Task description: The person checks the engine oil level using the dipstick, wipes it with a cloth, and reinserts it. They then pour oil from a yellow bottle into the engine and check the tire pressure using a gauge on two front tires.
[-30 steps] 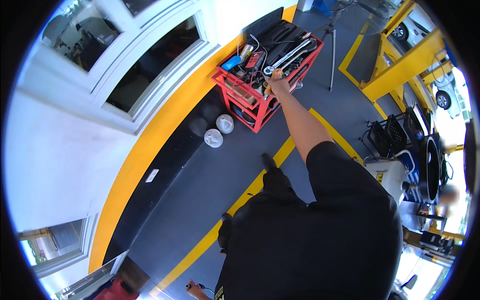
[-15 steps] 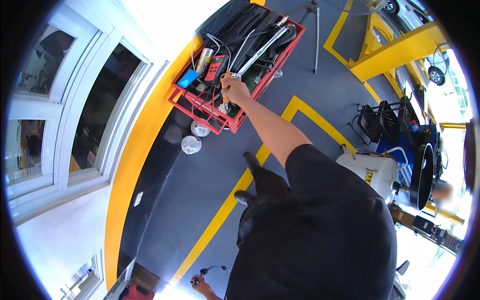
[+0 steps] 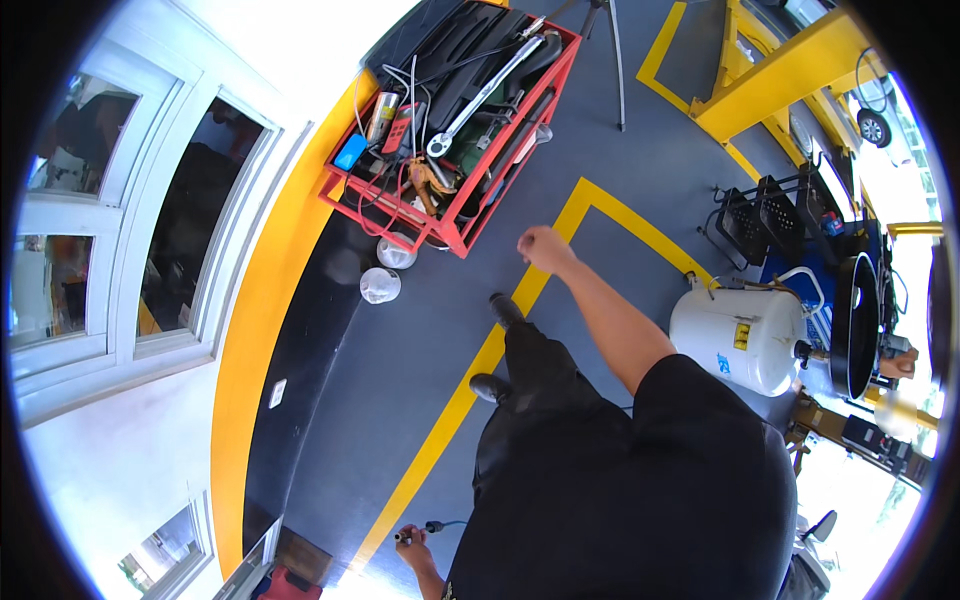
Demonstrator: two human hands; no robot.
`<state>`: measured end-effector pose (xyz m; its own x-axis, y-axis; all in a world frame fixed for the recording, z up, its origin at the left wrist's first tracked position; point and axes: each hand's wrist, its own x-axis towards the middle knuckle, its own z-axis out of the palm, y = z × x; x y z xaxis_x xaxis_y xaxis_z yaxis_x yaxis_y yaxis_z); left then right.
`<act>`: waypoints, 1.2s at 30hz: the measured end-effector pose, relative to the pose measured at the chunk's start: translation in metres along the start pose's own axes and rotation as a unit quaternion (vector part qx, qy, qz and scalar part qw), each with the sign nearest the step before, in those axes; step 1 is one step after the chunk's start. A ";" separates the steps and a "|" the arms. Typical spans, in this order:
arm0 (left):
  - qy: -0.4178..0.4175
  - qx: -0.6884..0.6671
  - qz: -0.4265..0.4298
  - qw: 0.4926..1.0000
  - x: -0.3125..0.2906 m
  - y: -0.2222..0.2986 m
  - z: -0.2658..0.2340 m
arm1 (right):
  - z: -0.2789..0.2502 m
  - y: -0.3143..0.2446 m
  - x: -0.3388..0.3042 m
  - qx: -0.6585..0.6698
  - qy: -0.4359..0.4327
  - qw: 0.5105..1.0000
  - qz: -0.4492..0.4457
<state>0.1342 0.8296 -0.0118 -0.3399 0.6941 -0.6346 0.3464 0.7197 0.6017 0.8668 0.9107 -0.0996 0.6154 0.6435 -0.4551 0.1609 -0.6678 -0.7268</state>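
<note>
My right hand (image 3: 545,248) is over the grey floor, right of the red tool cart (image 3: 458,238). Its fingers are curled in and nothing shows in them. An orange-yellow tool (image 3: 427,183), its kind unclear, lies in the cart's near end. Beside it are a long chrome ratchet (image 3: 485,95), a red handheld meter (image 3: 398,130), a spray can (image 3: 381,118) and a blue item (image 3: 350,152). Low in the view, my left hand (image 3: 412,548) is closed on a small metal hose fitting (image 3: 402,537). A thin blue-green hose with a dark connector (image 3: 433,526) is close to it.
Two clear plastic-like domes (image 3: 380,286) sit on the floor by the wall. A white tank (image 3: 735,340) and a black rack (image 3: 765,220) stand right. Farther back are a yellow lift post (image 3: 780,85) and a tripod leg (image 3: 617,70). Windows (image 3: 195,210) line the left.
My right hand has let go of the orange-yellow tool, which stays in the cart, and has drawn back toward my body. My left hand keeps the fitting and has risen slightly.
</note>
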 end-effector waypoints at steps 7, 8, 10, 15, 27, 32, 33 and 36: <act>0.075 -0.049 -0.037 0.995 -0.015 -0.014 0.010 | -0.161 -0.088 0.183 -0.197 0.245 0.947 -0.069; 0.091 -0.075 -0.027 0.993 -0.017 -0.013 0.011 | -0.180 -0.107 0.215 -0.200 0.256 0.943 -0.070; 0.132 -0.125 -0.012 0.983 -0.022 -0.009 0.010 | -0.200 -0.141 0.277 -0.241 0.261 0.926 -0.130; 0.210 -0.271 -0.093 0.935 -0.044 0.018 0.011 | -0.184 -0.165 0.370 -0.467 0.176 0.821 -0.276; 0.364 -0.154 -0.067 0.916 -0.114 -0.014 0.028 | -0.357 -0.241 0.434 -0.233 0.258 0.900 -0.261; 0.356 -0.166 -0.047 0.918 -0.128 -0.062 0.025 | -0.407 -0.335 0.343 -0.099 0.205 0.918 -0.324; 0.346 -0.153 -0.045 0.925 -0.131 -0.073 0.021 | -0.402 -0.355 0.300 -0.041 0.197 0.906 -0.373; 0.345 -0.198 0.013 0.918 -0.145 -0.101 -0.004 | -0.350 -0.407 0.131 0.044 0.150 0.880 -0.449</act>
<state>0.1452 0.6561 0.0214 -0.8554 0.4582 -0.2416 0.0643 0.5568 0.8281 1.1521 1.1358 0.3163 0.4485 0.7605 0.4695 0.6344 0.0991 -0.7666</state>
